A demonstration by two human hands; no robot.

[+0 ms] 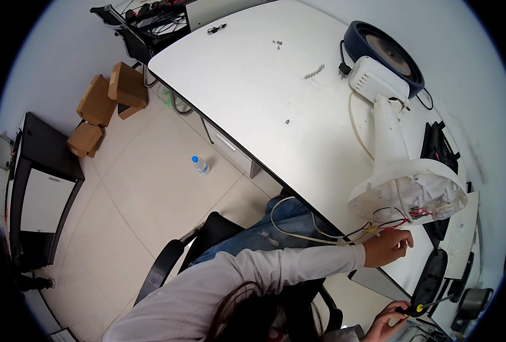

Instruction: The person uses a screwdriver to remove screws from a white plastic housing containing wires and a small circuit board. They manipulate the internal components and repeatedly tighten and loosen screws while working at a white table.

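Note:
My left hand [388, 248] has its fingers curled beside a yellow part and loose wires; what they hold, if anything, I cannot make out. My right hand [385, 320] grips a screwdriver [414, 309] with a black and yellow handle. Above my left hand a white fan's round base [367, 191] lies on its side with its hollow underside, red and black wires showing. Its stem [388, 137] runs back to the white motor housing [372, 77], next to a dark blue ring [355, 40]. A pale cable hangs over the table edge near my left arm.
Small screws [314, 73] lie on the white table [236, 74]. Black parts [435, 142] are along the wall at right. On the floor are a water bottle [200, 165] and cardboard boxes [93, 100]. A dark cabinet [48, 142] stands at left. I sit on a black chair [162, 259].

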